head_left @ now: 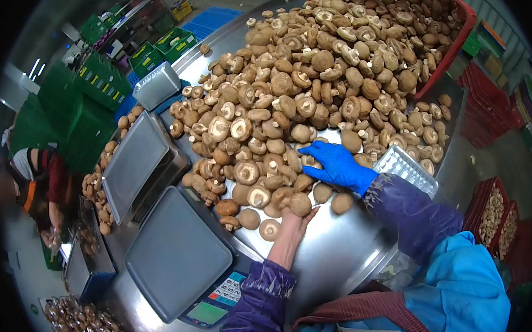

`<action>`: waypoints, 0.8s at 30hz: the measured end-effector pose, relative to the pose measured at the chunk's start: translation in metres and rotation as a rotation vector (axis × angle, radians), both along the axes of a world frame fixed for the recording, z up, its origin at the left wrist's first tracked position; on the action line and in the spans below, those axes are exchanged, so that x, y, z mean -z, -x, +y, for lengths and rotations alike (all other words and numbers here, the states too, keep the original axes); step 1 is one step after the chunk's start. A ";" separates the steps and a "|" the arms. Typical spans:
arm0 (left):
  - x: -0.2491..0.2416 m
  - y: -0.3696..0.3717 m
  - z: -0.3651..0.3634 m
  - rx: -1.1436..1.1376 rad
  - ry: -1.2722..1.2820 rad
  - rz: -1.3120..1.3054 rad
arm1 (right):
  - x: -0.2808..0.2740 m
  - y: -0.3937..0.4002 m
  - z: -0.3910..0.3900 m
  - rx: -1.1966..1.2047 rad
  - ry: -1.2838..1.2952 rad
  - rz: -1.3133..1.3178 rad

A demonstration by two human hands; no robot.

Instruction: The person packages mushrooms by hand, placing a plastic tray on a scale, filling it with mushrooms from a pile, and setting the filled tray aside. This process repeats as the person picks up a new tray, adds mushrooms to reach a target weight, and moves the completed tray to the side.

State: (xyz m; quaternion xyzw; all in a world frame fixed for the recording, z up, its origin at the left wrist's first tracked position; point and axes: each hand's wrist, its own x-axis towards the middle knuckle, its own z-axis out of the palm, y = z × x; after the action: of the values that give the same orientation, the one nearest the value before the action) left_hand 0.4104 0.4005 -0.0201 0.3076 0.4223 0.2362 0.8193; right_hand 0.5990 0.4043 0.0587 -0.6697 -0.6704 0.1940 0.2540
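A big heap of brown shiitake mushrooms [282,83] spreads over the metal table. My left hand [289,230], bare below a purple sleeve, is at the near edge of the heap with its fingers curled round a shiitake mushroom [300,204]. My right hand [341,166], in a blue glove, reaches into the heap from the right. Its thumb and fingers lie on either side of another shiitake mushroom [310,161]. Several loose mushrooms sit on the metal close to both hands. A clear plastic tray [407,171] lies partly beside my right forearm.
Left of the heap stand two weighing scales, a near scale [177,250] with a keypad and a far scale [135,165]. A stack of trays [157,86] is behind them. A red crate [461,14] spills mushrooms at the back right. Another person [41,180] works at far left.
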 end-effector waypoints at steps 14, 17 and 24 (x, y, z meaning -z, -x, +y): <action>-0.082 0.088 -0.078 -0.190 0.295 -0.303 | -0.030 0.010 -0.064 0.382 -0.016 1.493; -0.103 0.114 -0.076 -0.126 0.210 -0.291 | -0.042 0.019 -0.073 0.386 0.014 1.499; -0.158 0.207 -0.052 -0.224 -0.029 -0.102 | -0.068 0.074 -0.078 0.249 0.127 1.208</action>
State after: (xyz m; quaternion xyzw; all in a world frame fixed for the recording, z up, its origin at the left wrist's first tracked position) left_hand 0.2039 0.3482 0.1382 0.2579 0.4084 0.3478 0.8036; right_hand 0.5250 0.3260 0.1266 -0.5286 -0.3122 0.5473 0.5688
